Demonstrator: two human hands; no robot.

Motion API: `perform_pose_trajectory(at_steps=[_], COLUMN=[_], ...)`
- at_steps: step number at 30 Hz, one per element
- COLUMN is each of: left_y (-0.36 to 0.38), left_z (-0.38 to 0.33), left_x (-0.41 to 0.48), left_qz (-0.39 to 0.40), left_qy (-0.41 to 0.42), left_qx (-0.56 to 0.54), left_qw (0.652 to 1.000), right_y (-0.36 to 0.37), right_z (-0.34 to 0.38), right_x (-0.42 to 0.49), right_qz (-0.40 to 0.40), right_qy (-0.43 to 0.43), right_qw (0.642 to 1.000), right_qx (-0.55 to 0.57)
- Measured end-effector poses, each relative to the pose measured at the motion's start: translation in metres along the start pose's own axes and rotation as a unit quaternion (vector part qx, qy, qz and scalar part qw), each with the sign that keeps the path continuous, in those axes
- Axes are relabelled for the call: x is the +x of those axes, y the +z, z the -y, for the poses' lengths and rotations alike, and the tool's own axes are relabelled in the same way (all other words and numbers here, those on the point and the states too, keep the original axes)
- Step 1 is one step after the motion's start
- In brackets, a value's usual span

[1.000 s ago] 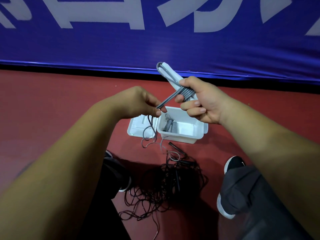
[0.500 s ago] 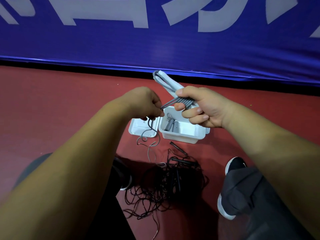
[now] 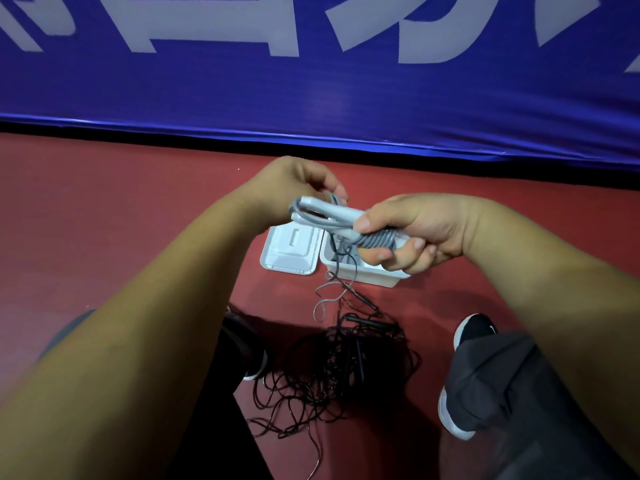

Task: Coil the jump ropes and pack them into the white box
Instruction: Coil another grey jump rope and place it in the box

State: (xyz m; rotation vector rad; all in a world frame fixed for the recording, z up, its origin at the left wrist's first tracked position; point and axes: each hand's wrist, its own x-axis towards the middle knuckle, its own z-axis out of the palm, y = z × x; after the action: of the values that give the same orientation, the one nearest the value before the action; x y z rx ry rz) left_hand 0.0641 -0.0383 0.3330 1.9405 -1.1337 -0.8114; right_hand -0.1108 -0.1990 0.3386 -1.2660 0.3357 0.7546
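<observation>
My right hand grips a grey jump rope bundle, its pale handles lying level and rope turns wound around the middle under my fingers. My left hand is behind the bundle's left end, fingers curled and pinching the rope there. A loose grey tail hangs down to the red floor. Below the bundle sits the white box with a grey rope inside, partly hidden by my right hand. Its white lid lies to the left of it.
A tangled heap of black jump ropes lies on the red floor between my feet. My black shoes and dark trouser legs flank it. A blue banner wall with white lettering closes off the far side.
The bundle has tipped from upright to level and dropped lower. My left hand rose from below the bundle to behind its left end, and more rope turns lie around the middle.
</observation>
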Motion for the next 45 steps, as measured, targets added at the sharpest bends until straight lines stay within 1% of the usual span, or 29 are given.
perform_pose_trajectory(at_steps=[3, 5, 6, 11, 15, 17, 19, 22, 26, 27, 29, 31, 33, 36, 39, 41, 45], left_y=[0.005, 0.007, 0.008, 0.013, 0.011, 0.008, 0.006, 0.007, 0.01, 0.012, 0.015, 0.02, 0.025, 0.028, 0.027, 0.025, 0.021], left_z=[-0.003, -0.004, -0.005, -0.008, -0.006, -0.004, -0.003, 0.002, 0.011, 0.014, 0.018, 0.019, 0.017, 0.01, 0.003, 0.0, 0.0], left_x=[0.003, 0.002, 0.001, 0.002, 0.004, 0.005, 0.004, 0.003, 0.004, 0.005, 0.005, 0.005, 0.005, 0.006, 0.007, 0.008, 0.008], left_qz=[0.0, 0.006, 0.01, 0.009, -0.006, 0.003, 0.022, 0.042, 0.08, 0.085, 0.089, 0.09, 0.075, 0.021, -0.034, -0.048, -0.032], left_qy=[0.0, 0.006, 0.012, 0.033, 0.013, 0.002, -0.014, -0.034, -0.031, -0.036, -0.052, -0.072, -0.101, -0.117, -0.125, -0.115, -0.048], left_qx=[-0.037, -0.034, -0.026, 0.038, 0.088, 0.099, 0.122, 0.147, 0.259, 0.276, 0.288, 0.265, 0.208, 0.112, 0.021, -0.037, -0.071], left_qw=[0.999, 0.999, 1.0, 0.999, 0.996, 0.995, 0.992, 0.988, 0.962, 0.957, 0.952, 0.957, 0.97, 0.987, 0.991, 0.991, 0.996], right_y=[0.001, -0.001, -0.002, -0.004, -0.008, -0.011, -0.016, -0.024, -0.028, -0.027, -0.024, -0.02, -0.017, -0.014, -0.015, -0.019, -0.024], right_z=[-0.002, -0.006, -0.008, -0.014, -0.017, -0.019, -0.021, -0.024, -0.025, -0.025, -0.024, -0.023, -0.022, -0.018, -0.014, -0.013, -0.012], right_x=[0.001, 0.006, 0.008, 0.015, 0.024, 0.027, 0.029, 0.031, 0.033, 0.034, 0.034, 0.035, 0.037, 0.039, 0.037, 0.037, 0.035], right_qz=[0.05, 0.059, 0.052, -0.025, -0.172, -0.24, -0.288, -0.32, -0.337, -0.336, -0.324, -0.312, -0.318, -0.345, -0.363, -0.367, -0.367], right_qy=[0.047, 0.065, 0.072, 0.093, 0.065, 0.054, 0.041, 0.031, 0.013, 0.012, 0.01, -0.005, -0.033, -0.071, -0.082, -0.085, -0.096], right_qw=[0.996, 0.994, 0.994, 0.99, 0.977, 0.962, 0.95, 0.941, 0.934, 0.935, 0.944, 0.95, 0.947, 0.931, 0.917, 0.913, 0.907], right_qx=[-0.049, -0.059, -0.062, -0.099, -0.11, -0.121, -0.116, -0.108, -0.119, -0.112, -0.065, -0.016, 0.018, 0.091, 0.143, 0.157, 0.184])
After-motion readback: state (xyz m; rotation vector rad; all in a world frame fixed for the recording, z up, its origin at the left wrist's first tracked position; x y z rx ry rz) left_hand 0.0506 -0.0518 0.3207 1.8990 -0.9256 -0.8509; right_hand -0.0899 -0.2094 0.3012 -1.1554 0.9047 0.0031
